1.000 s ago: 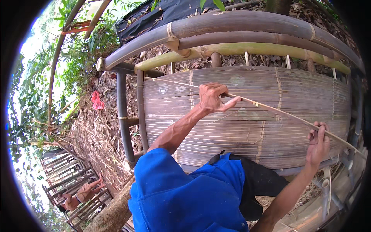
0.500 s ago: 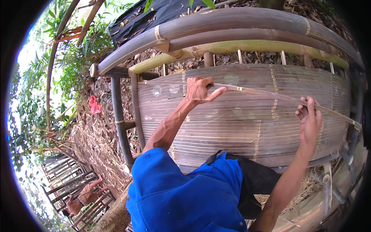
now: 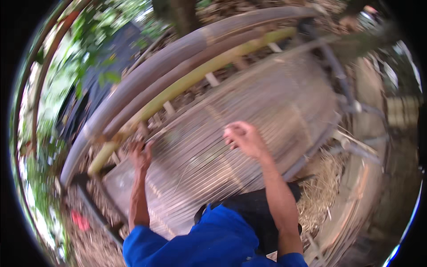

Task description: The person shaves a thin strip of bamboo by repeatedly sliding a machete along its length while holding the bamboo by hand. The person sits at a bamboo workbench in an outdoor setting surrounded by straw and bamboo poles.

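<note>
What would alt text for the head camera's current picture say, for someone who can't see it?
Someone's left hand is near the yellow-green rail of a slatted bamboo bench, the right hand over its middle; blur hides whether either holds anything. Below is a blue top; a red thing shows at lower left.

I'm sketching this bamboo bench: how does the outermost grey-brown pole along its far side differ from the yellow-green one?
The grey-brown pole looks thicker than the slimmer yellow-green pole. The grey-brown pole lies farther from the slatted surface, while the yellow-green pole runs closer to its edge. Both run along the same side and look bowed in this wide fisheye view.
</note>
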A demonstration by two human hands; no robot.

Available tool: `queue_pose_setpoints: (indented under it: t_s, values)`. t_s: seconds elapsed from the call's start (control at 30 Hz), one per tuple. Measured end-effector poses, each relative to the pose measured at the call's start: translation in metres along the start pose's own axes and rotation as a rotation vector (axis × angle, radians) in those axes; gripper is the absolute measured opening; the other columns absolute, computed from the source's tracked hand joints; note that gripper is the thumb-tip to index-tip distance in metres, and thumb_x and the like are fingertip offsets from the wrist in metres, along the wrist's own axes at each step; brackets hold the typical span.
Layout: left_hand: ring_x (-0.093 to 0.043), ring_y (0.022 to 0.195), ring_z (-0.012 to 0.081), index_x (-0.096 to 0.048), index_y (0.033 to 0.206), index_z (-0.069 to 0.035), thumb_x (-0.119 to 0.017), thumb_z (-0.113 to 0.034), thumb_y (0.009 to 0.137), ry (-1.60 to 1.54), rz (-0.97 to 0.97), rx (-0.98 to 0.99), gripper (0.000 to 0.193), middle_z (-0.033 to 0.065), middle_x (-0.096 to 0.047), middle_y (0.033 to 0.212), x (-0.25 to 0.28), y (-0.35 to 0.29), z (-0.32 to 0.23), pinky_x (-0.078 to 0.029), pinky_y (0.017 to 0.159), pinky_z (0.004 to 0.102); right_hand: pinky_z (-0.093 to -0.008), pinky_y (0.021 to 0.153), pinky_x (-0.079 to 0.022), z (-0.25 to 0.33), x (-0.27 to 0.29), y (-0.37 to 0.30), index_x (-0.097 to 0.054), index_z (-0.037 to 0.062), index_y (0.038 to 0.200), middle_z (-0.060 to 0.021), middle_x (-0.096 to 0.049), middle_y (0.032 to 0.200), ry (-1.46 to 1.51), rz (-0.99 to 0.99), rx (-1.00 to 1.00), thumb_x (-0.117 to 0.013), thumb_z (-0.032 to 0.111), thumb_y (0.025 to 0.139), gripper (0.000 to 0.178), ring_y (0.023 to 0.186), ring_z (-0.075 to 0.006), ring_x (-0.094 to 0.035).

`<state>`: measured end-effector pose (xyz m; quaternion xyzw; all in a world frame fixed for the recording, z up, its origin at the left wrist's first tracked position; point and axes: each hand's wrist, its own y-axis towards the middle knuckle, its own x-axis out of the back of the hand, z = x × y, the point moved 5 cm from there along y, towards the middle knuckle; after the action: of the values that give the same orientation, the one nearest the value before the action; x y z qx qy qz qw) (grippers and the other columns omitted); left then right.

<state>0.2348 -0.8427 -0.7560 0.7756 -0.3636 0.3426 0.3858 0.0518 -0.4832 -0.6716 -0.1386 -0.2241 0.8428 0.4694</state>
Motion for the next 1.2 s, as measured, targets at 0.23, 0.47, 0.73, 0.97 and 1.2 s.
queue_pose_setpoints:
  t_s: [0.23,0.47,0.73,0.97,1.2]
  values:
    - [-0.055,0.101,0.0379,-0.071,0.113,-0.005,-0.068,-0.033,0.093,0.297,-0.003,-0.104,0.034,0.0201,-0.062,0.105,-0.031,0.017,-0.014,-0.041,0.094,0.0527,-0.0291,0.061,-0.056,-0.011,0.072,-0.054,-0.064,-0.0032,0.112,-0.0096,-0.07,0.09,-0.049,-0.139,0.014,-0.067,0.025,0.098,0.032,0.076,-0.0135,-0.068]
    - [-0.052,0.117,0.0439,-0.061,0.131,0.001,-0.073,-0.024,0.085,0.255,0.076,-0.224,0.054,0.0231,-0.062,0.116,-0.067,0.043,-0.081,-0.037,0.106,0.055,-0.0361,0.069,-0.058,-0.07,0.124,-0.091,-0.06,-0.0036,0.123,-0.0163,-0.069,0.101,-0.198,-0.365,-0.006,-0.069,0.029,0.096,0.043,0.084,-0.0207,-0.07]
    - [-0.06,0.107,0.0421,-0.058,0.133,0.0,-0.075,-0.014,0.082,-0.29,0.263,-0.591,0.055,0.0227,-0.063,0.115,-0.206,0.175,-0.335,-0.049,0.095,0.0507,-0.0492,0.084,-0.05,-0.12,0.216,-0.084,-0.053,-0.0017,0.127,-0.021,-0.058,0.107,-0.633,-0.988,0.191,-0.071,0.033,0.093,0.052,0.097,-0.0344,-0.059]
    - [-0.055,0.118,0.0499,-0.045,0.145,-0.002,-0.068,-0.016,0.087,-0.176,0.239,-0.801,0.064,0.0305,-0.057,0.124,-0.35,0.291,-0.463,-0.046,0.101,0.0532,-0.055,0.086,-0.04,-0.129,0.224,-0.06,-0.054,0.0056,0.127,-0.0179,-0.048,0.104,-0.787,-1.223,0.287,-0.065,0.039,0.095,0.047,0.095,-0.0364,-0.05]
    - [-0.057,0.115,0.0497,-0.025,0.158,-0.01,-0.059,-0.02,0.093,0.152,0.45,-0.609,0.075,0.0335,-0.058,0.122,-0.47,0.367,-0.486,-0.047,0.099,0.0544,-0.0521,0.084,-0.04,-0.123,0.223,-0.053,-0.055,0.0064,0.125,-0.019,-0.049,0.104,-0.727,-1.178,0.234,-0.067,0.037,0.09,0.048,0.097,-0.0373,-0.051]
